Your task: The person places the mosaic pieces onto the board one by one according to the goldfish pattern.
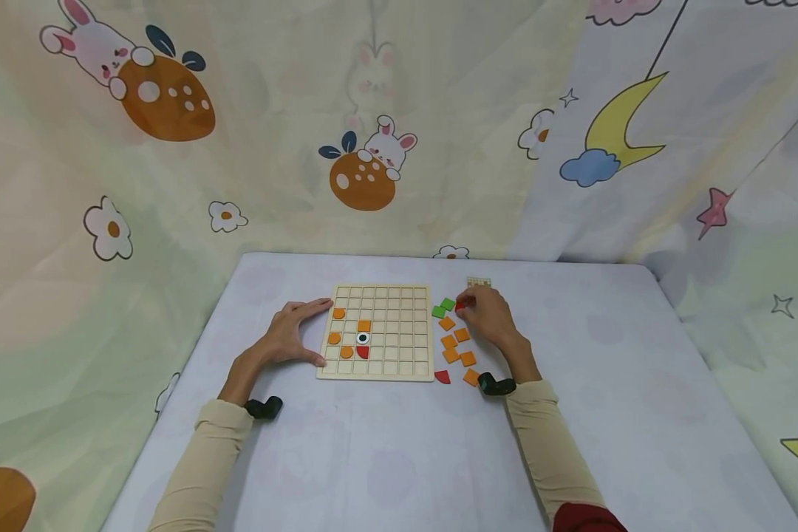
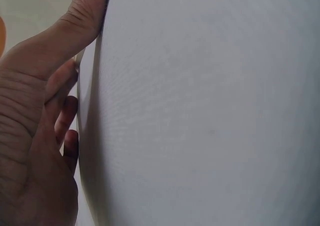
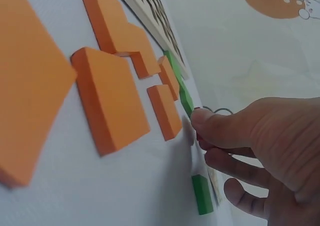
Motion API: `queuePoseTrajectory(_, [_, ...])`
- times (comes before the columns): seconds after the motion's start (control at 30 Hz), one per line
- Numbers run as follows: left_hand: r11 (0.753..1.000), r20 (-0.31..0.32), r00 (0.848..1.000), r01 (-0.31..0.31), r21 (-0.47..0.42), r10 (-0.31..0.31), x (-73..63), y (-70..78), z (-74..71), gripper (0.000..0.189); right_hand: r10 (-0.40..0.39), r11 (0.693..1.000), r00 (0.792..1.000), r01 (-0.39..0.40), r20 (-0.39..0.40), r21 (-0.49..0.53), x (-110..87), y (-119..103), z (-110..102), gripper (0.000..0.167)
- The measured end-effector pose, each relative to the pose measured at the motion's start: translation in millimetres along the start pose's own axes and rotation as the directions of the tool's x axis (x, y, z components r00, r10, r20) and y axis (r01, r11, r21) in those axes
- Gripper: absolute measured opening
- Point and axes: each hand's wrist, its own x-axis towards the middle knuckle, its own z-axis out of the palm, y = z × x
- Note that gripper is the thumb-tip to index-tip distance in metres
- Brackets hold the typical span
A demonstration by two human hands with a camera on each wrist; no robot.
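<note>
Head view, left hand spread wide against grid board, right hand pinching red piece

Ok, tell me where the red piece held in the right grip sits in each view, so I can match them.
Head: the red piece is right of centre, pinched by the right grip, beside the green pieces.
Left wrist: not in it.
Right wrist: just right of centre, mostly hidden by that grip.
Shared landmark: the white tabletop, in all three.
</note>
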Motion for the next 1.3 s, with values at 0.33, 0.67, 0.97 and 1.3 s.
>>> queuePoseTrajectory(0.33, [1.000,-0.002,1.000,-0.005,-0.021,0.005,-0.8,1.1,-1.2,0.125,-0.125,0.986,0.992,0.126,-0.023,0.105,6.0,-9.4,-1.3,0.030])
queuePoseTrajectory(0.67, [1.000,0.006,1.000,0.008,-0.013,-0.008,-0.5,-1.6,0.6,0.126,-0.231,0.959,0.972,0.223,0.029,0.173,20.8,-32.4,23.1,0.026])
queuePoseTrajectory(0.97, [1.000,0.007,1.000,0.012,-0.016,-0.012,-1.1,0.7,-0.5,0.127,-0.268,0.955,0.950,0.240,0.161,0.173,42.1,-66.9,46.0,0.027])
queuePoseTrajectory(1.3, [0.999,0.012,1.000,0.020,-0.036,-0.020,-1.5,0.5,-2.7,0.128,-0.336,0.941,0.914,0.312,0.228,0.133,61.3,-91.0,75.4,0.023])
